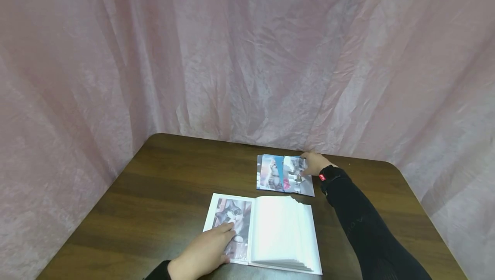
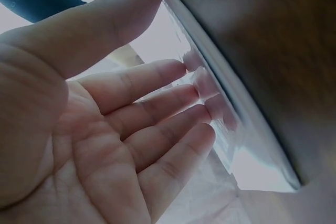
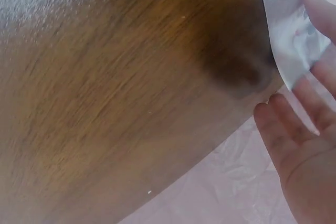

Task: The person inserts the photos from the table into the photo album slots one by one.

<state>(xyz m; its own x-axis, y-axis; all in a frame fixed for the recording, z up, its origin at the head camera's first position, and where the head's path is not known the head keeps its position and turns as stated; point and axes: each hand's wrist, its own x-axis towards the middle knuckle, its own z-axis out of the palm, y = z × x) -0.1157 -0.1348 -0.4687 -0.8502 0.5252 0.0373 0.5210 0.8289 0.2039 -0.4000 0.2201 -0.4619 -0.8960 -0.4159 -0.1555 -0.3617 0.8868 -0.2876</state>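
Observation:
A white photo album lies spread on the table, with a grey-and-white cat picture in the sleeve of its left page. My left hand rests on that page, its fingertips touching the sleeve; the left wrist view shows the fingers fairly straight against the album. Behind the album, my right hand pinches the upper right corner of a cat photo. In the right wrist view the thumb lies over the photo, with fingers at its edge.
More photos, one of a kitten, overlap beside the pinched one on the left. The brown wooden table has rounded far corners. Pink curtains hang around its far side.

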